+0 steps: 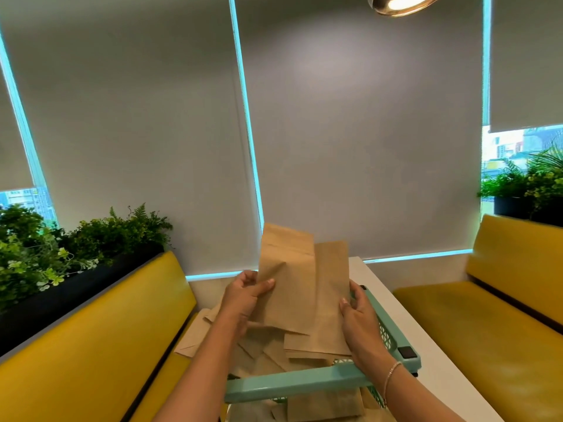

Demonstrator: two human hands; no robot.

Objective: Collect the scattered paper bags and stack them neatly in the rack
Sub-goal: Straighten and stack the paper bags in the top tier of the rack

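Both my hands hold up a bunch of flat brown paper bags (301,287), standing upright above a mint-green plastic rack (304,383). My left hand (246,296) grips the bunch's left edge, thumb on the front. My right hand (359,318) grips the right edge. More loose paper bags (265,357) lie jumbled inside the rack under the held ones. Others (195,339) spill over the table's left edge, and a few (323,406) lie below the rack's near rim.
The rack stands on a white table (393,303) between two yellow benches, left (100,345) and right (493,315). Planters with green foliage (61,248) sit behind the left bench and at the far right (530,190). Grey blinds cover the windows ahead.
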